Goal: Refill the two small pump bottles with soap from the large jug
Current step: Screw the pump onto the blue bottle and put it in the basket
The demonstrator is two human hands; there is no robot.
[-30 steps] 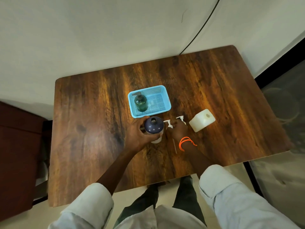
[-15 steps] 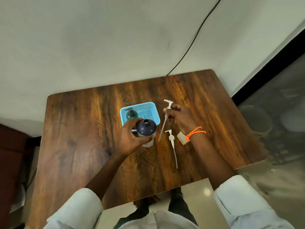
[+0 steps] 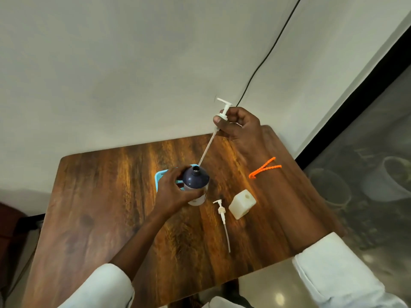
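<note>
Nearest the camera, two pale rolled sleeves run off the bottom edge, and bare forearms reach out over the wooden table. A loose white pump lies flat on the wood, its dip tube pointing back toward the person, and just to its right sits a whitish jug on its side (its round opening faces up and no cap shows).

The left hand is wrapped around a dark bottle, fingers curled on the body; the neck is open, and the lower, paler part of the bottle is partly covered by the thumb. Whether its base touches the table cannot be told. Behind the hand a blue basket is almost wholly hidden, only a corner of rim showing, so its contents cannot be made out.

Farther back and raised, the right hand pinches a second pump by its collar, tilted, with the long tube slanting down so its tip ends just beside the bottle's mouth. An orange cord circles that wrist. A black cable climbs the wall.
</note>
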